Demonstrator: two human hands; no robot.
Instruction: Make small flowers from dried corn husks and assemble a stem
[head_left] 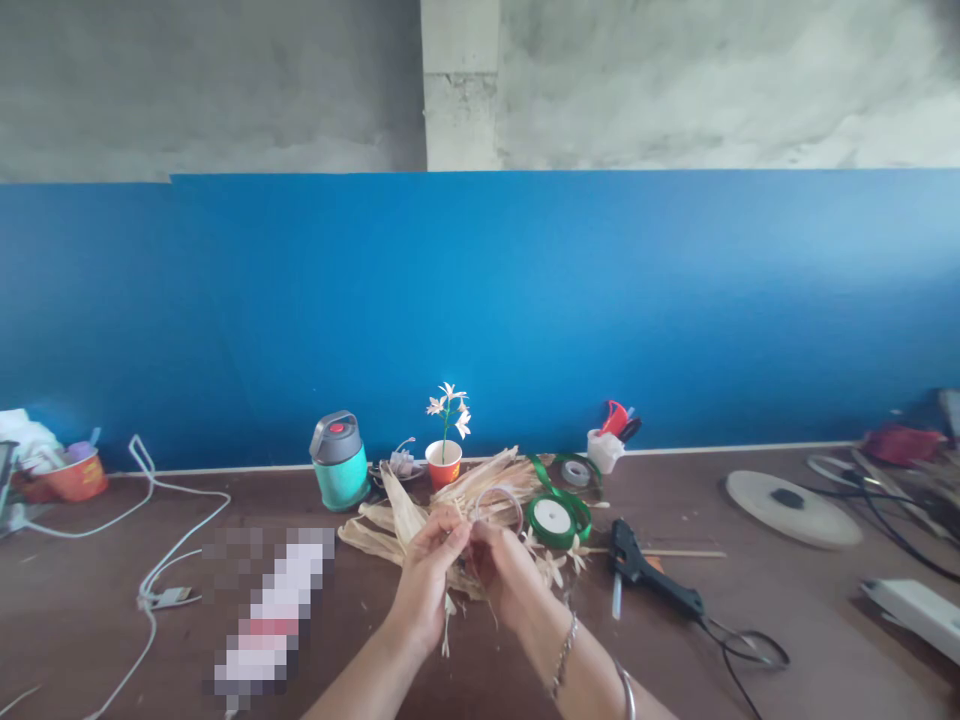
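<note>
My left hand (429,575) and my right hand (504,572) meet over the table, fingers closed in a pinch. What sits between the fingertips is too small and hidden to make out. A pale husk strip (448,632) shows just below my left hand; whether it is held, I cannot tell. Dried corn husks (390,535) spread behind and left of the hands. White husk flowers (553,568) lie right of my right hand. Beyond them rests a green ribbon spool (553,516), with a pale pink ring (510,495) on its left.
A black glue gun (652,570) and its cord lie to the right. Behind stand a paper cup (443,465) with a flower stem, a teal jar (340,470) and a white cup (603,452) of tools. White cables (154,560) run along the left.
</note>
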